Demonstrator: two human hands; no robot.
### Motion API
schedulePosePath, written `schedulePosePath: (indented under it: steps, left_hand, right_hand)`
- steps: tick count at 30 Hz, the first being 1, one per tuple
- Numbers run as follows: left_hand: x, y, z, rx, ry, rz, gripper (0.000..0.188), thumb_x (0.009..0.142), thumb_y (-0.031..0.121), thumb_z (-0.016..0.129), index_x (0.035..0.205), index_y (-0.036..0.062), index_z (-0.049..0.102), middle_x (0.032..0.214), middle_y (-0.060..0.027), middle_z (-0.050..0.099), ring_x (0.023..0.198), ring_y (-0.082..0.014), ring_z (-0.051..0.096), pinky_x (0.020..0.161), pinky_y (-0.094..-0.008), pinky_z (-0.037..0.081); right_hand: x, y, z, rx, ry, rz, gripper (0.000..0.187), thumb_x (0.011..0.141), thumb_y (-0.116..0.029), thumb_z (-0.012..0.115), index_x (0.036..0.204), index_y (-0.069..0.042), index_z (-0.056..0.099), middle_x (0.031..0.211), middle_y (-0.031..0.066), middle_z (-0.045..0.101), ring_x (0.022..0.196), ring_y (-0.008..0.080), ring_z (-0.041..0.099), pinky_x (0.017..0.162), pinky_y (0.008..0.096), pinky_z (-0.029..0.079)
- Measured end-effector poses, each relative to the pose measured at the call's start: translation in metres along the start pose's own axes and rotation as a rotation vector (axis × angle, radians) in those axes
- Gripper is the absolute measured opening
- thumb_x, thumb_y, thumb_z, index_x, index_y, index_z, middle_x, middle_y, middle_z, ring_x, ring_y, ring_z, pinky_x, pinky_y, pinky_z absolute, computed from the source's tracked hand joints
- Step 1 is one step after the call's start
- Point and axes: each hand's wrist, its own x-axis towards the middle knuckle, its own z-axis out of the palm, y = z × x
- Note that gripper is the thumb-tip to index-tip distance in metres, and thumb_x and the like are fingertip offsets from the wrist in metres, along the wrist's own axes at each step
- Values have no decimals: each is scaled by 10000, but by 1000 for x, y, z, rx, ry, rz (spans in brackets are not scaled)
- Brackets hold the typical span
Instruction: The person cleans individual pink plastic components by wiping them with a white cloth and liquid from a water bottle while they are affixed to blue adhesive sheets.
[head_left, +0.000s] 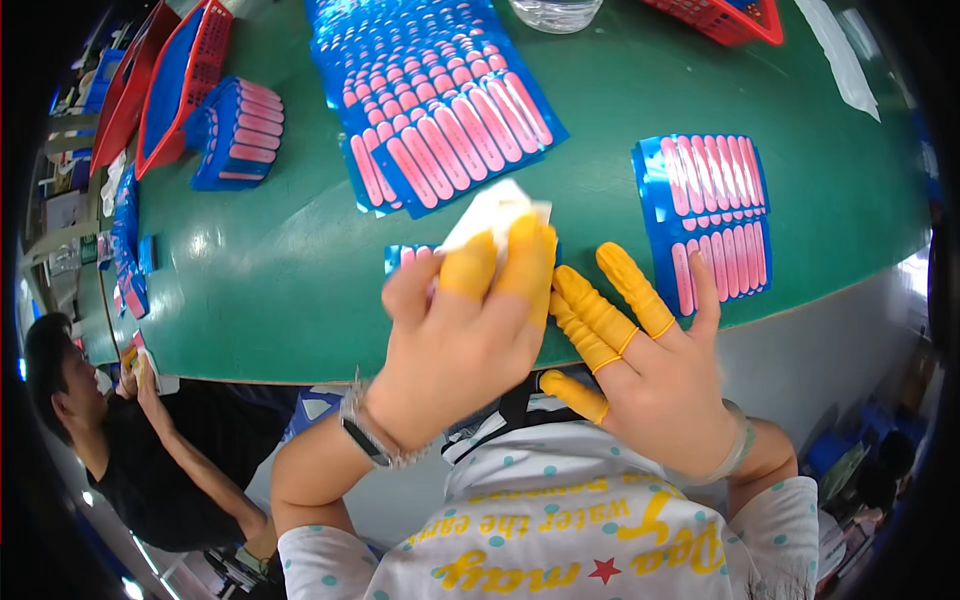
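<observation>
My left hand [455,335], with yellow finger cots on its fingers, is closed on a folded white cloth [492,212]. Below it, mostly hidden by the hand, lies a blue sheet with pink strips [408,256]. My right hand [660,385] also wears yellow finger cots and has its fingers spread, with nothing in them. Its fingertips reach over the table edge beside the left hand, and its bare little finger overlaps the lower end of a small pile of blue sheets with pink rounded strips [722,262].
Overlapping blue sheets with pink strips [465,140] spread across the green table [290,300]. A curved stack [258,130] stands left, beside red baskets [190,85]. Farther back are a clear container [556,12] and another red basket [725,25]. A co-worker [130,430] sits at left.
</observation>
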Motion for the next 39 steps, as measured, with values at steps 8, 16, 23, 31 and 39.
schedulePosePath:
  steps: [8, 16, 23, 31, 39]
  left_hand:
    - [-40, 16, -39, -33, -65, 129, 366, 690, 147, 724, 1051, 117, 780, 1232, -12, 661, 1097, -191, 562, 865, -347, 369]
    - [-54, 1, -36, -380, 89, -284, 355, 685, 116, 694, 1028, 123, 785, 1134, -2, 691, 948, -219, 597, 874, -355, 357]
    - [-65, 1, -37, -451, 295, -645, 236, 842, 13, 653, 1057, 18, 751, 1096, -113, 694, 941, -276, 581, 827, -348, 465]
    - [-58, 4, -32, -476, 301, -604, 213, 889, -32, 602, 1048, 7, 737, 1095, -115, 695, 945, -286, 588, 856, -353, 461]
    - [-44, 12, -37, -489, 275, -577, 204, 870, -35, 622, 1035, 9, 734, 1079, -152, 698, 928, -309, 605, 826, -366, 466]
  right_hand:
    - [-1, -7, -7, 36, -27, 9, 536, 744, -339, 789, 1210, -95, 687, 1350, 10, 620, 1362, 282, 489, 1137, 676, 136]
    - [7, 1, -15, 14, -40, -49, 543, 761, -352, 791, 1238, -117, 677, 1360, 28, 610, 1329, 272, 503, 1089, 560, 256]
    - [-10, 4, -16, -24, 3, -297, 357, 780, -168, 653, 1127, -124, 724, 1196, 18, 656, 992, 181, 602, 830, 320, 437]
    - [-3, 74, -68, -199, 401, -68, 302, 726, 81, 685, 1000, -33, 743, 1105, 113, 704, 1013, 281, 676, 863, 371, 554]
    - [-18, 123, -77, -309, 296, 114, 421, 753, 169, 571, 1059, -59, 748, 1174, 132, 696, 1064, 321, 654, 878, 361, 528]
